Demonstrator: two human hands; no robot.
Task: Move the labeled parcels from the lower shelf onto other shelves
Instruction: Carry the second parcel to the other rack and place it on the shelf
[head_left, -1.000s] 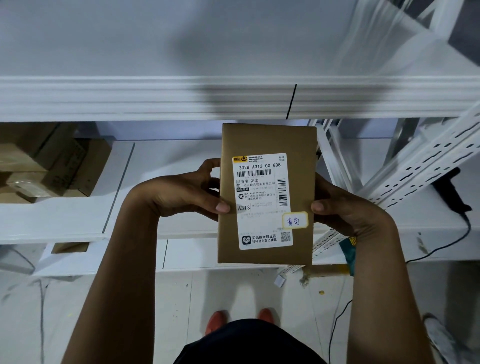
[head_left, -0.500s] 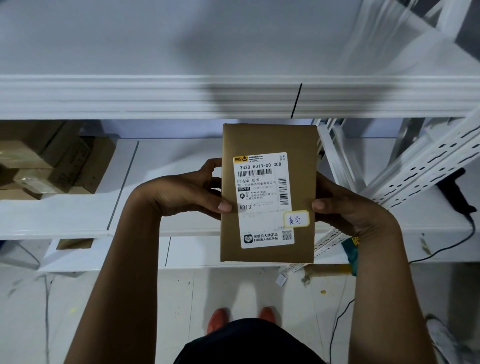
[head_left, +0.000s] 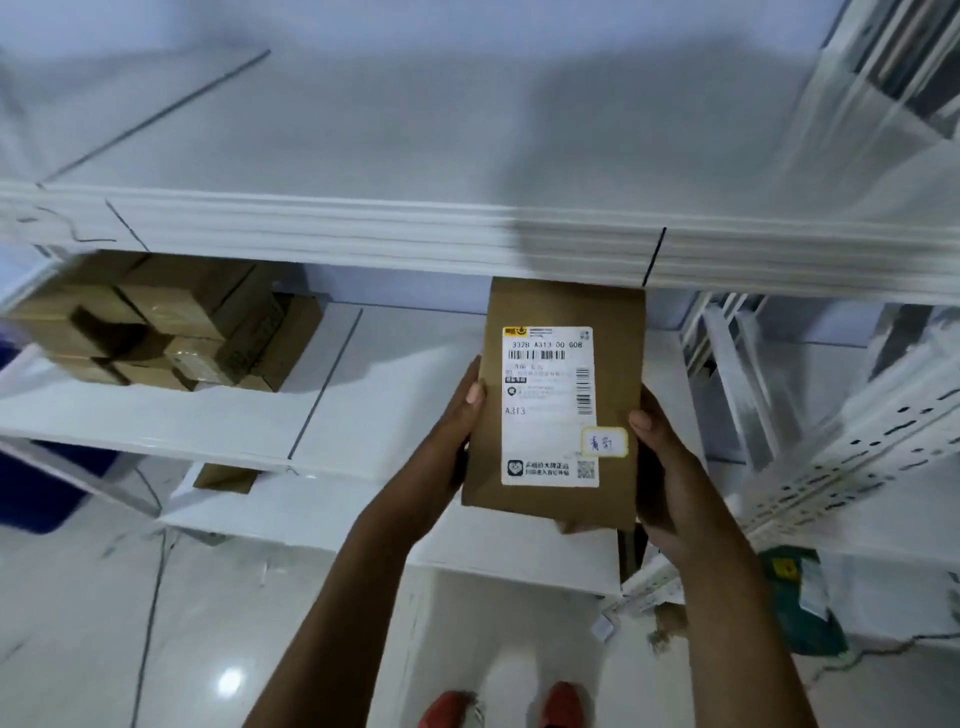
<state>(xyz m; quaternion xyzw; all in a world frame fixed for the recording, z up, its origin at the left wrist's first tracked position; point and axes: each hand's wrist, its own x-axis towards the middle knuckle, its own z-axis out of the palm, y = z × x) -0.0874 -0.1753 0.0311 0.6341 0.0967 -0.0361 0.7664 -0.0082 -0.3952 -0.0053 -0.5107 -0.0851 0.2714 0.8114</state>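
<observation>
Stacked cartons (head_left: 171, 322) lie far left on the middle shelf (head_left: 395, 395). The parcel (head_left: 558, 405) is gripped label-up between left hand (head_left: 457, 431) and right hand (head_left: 660, 467), just below the upper shelf (head_left: 363, 228). It should be kept level and raised clear of that edge before being slid on.

I hold the parcel (head_left: 558, 405) between my left hand (head_left: 457, 431) and right hand (head_left: 660, 467), just under the top shelf (head_left: 363, 228). Boxes (head_left: 166, 327) sit far left on the middle shelf (head_left: 156, 421).

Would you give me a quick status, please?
Left hand and right hand hold parcel, label up. Its top nears upper shelf edge. Boxes far left.
</observation>
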